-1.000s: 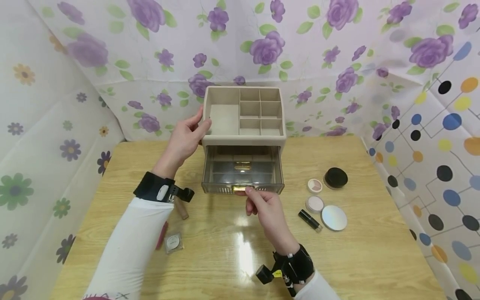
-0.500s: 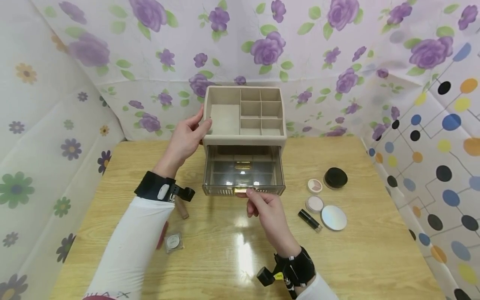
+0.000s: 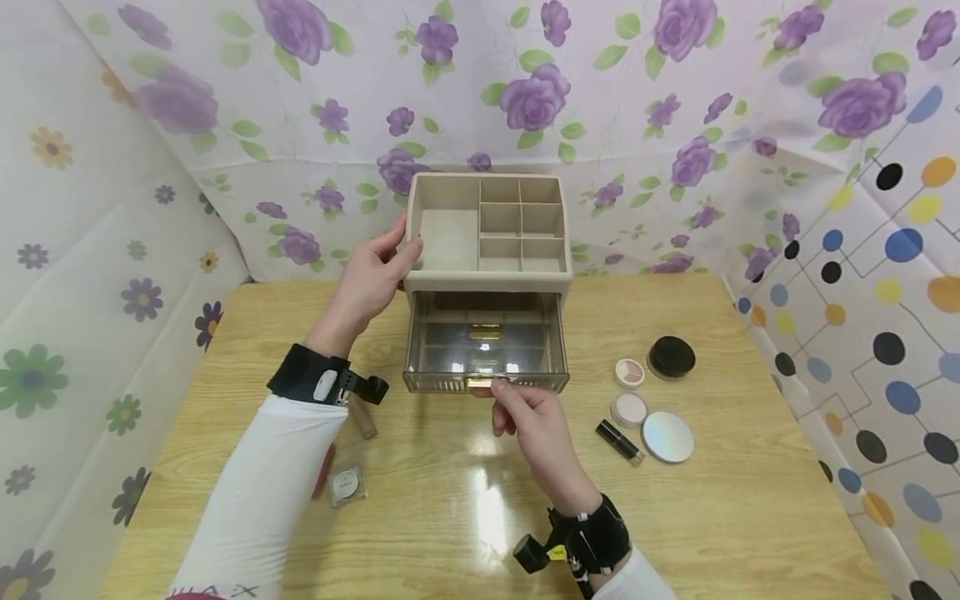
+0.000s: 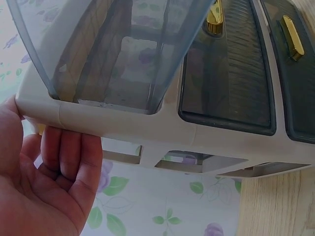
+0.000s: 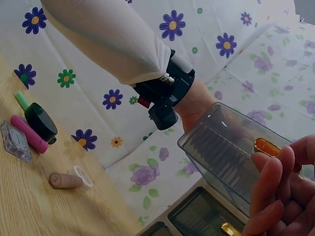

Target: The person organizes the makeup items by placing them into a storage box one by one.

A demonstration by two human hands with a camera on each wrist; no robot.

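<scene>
Head view: The beige organizer [image 3: 487, 282] stands upright at the rear of the wooden table [image 3: 750, 517], near a floral curtain [image 3: 465, 92]. The left hand [image 3: 369, 277] grips its left side, thumb over the rim. The right hand [image 3: 534, 421] pinches the gold handle [image 3: 478, 383] of the top drawer [image 3: 438, 383], which projects from the organizer's front. Only this view shows the tray layout: one large bay at left, six small cells in two columns at right. Only here, on the table's right side, appear a black round container [image 3: 671, 357], a small palette [image 3: 629, 372], a pink pot [image 3: 629, 408], a black tube [image 3: 619, 441] and a white disc [image 3: 667, 437].

Left wrist view: The middle drawer [image 4: 226, 83] and bottom drawer [image 4: 300, 88] sit closed below the top one. Slots run along the organizer's side; the left fingers curl against its edge.

Right wrist view: Thumb and fingertips close on the handle from both sides. A dark round item [image 5: 40, 121] with a pale-green end and a white ring [image 5: 82, 178] beside a brown tube [image 5: 65, 180] are visible.

Appearance: The organizer's frame is opaque with rounded corners; its drawers are smoky and transparent, its handles glossy.
</scene>
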